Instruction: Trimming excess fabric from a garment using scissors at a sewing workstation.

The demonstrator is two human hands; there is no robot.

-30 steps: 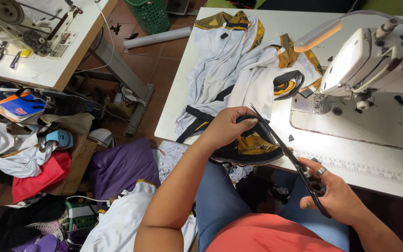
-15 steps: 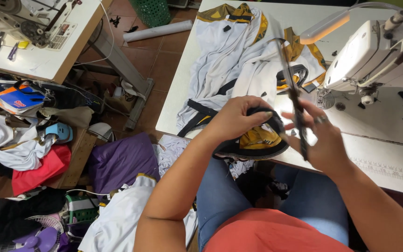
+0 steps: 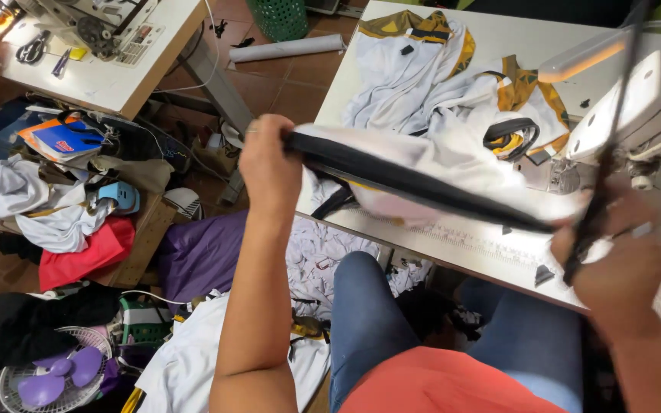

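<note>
While the left hand (image 3: 269, 164) pinches one end of a black-trimmed white garment (image 3: 430, 172) stretched above the sewing table (image 3: 483, 248), the right hand (image 3: 621, 268) grips its other end plus scissors (image 3: 602, 183).

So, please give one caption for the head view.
Left hand and right hand stretch a black-edged white garment.

We see a reddish tiled floor (image 3: 284, 76) between two white work tables (image 3: 499, 245), each bearing a sewing machine (image 3: 636, 107). A green basket (image 3: 281, 15) and a pale roll (image 3: 288, 48) lie by the far table's leg. Heaped clothes (image 3: 63, 222) cover the floor at left (a purple-bladed fan (image 3: 51, 382) stands among them).
</note>
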